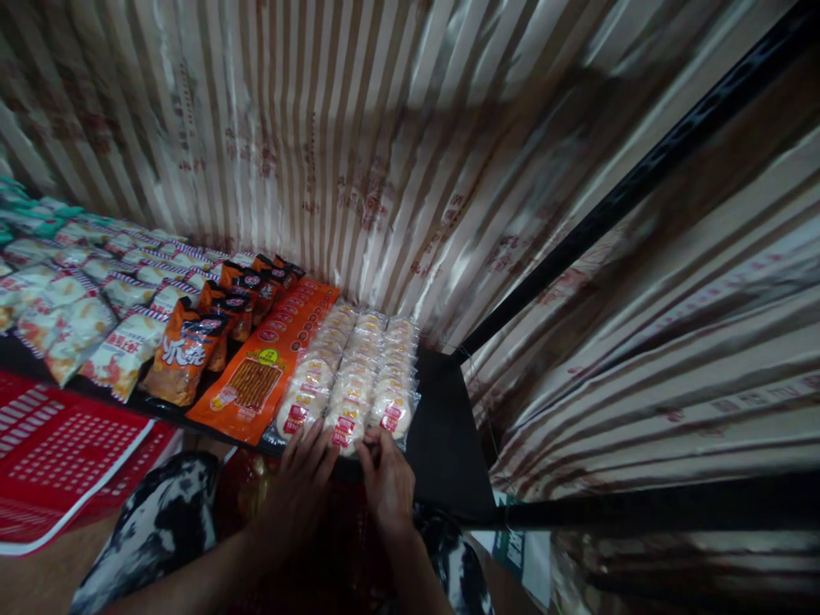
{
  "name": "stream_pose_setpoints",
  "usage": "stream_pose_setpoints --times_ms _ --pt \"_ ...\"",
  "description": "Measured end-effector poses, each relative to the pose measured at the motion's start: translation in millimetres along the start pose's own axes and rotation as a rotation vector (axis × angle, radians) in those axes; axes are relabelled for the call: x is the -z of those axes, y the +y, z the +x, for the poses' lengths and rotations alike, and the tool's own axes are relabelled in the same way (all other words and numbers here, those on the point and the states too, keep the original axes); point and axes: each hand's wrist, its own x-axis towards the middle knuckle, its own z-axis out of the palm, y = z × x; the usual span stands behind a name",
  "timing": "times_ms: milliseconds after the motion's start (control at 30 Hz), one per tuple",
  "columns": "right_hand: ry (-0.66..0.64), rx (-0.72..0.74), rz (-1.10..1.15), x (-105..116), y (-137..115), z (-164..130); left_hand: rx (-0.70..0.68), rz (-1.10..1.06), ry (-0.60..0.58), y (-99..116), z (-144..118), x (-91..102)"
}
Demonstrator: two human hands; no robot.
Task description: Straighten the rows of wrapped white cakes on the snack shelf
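As we look down through the head camera, we see our left hand (301, 478) and right hand (388, 478) side by side at the near edge of a black shelf (442, 427). Both rest their fingers (320, 444) on the near end of a clear pack of round white cakes (355, 376), spread slightly apart and laid flat on the wrapper; we cannot tell whether either hand truly grips it. The pack lies on the shelf with three rows of cakes running away from us, its far end close to the striped foil backdrop (359, 145). Just to its left lies one long orange packet (266, 367), touching it along the side. Further left stands a row of dark orange snack bags (185, 350), at least four that we can count, then several rows of pale red-striped bags (83, 316), too many and too blurred to count. One red mesh basket (57, 453) sits below at the left.
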Motion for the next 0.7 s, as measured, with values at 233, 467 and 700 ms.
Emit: stream_pose_setpoints --times_ms 233,467,700 --pt "-0.001 -0.105 0.13 -2.3 -0.1 1.4 0.05 0.01 0.046 4.3 4.3 0.3" --pt "0.028 -0.156 0.34 -1.2 -5.9 5.5 0.039 0.02 0.004 0.2 -2.4 -7.8" --pt "0.043 -0.186 0.402 -8.2 -2.3 7.0 0.023 0.026 0.018 -1.5 -2.2 -9.4"
